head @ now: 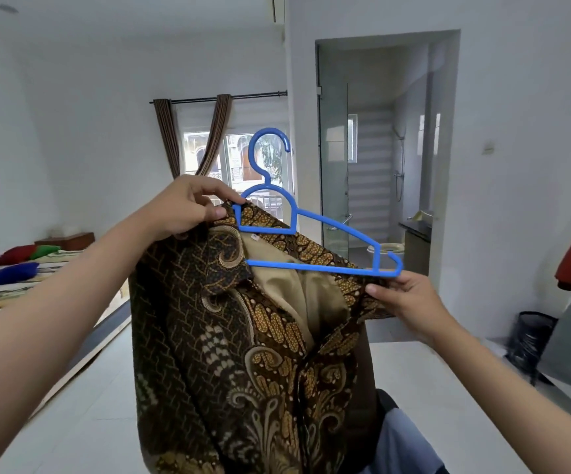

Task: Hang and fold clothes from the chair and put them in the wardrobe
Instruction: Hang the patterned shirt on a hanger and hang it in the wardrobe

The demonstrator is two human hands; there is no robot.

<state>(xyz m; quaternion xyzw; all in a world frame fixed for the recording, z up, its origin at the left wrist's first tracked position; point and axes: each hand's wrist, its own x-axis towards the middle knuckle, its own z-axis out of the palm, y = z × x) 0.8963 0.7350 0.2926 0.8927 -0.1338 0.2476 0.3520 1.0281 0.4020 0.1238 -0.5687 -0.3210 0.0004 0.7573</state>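
Two hands, one batik shirt, one blue hanger

Both hands hold up a brown batik shirt (229,336) in front of the window (239,162). Left hand (188,208) fingers pinch the shirt's shoulder against the blue hanger (311,234) end. Right hand (404,299) fingers pinch the other shoulder just under the hanger's tip. Half the hanger sits outside the collar, tilted down toward the right hand.

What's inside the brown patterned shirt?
Plain tan lining shows inside the shirt, and one end of the blue hanger is tucked in. Lower down, the inside is hidden.
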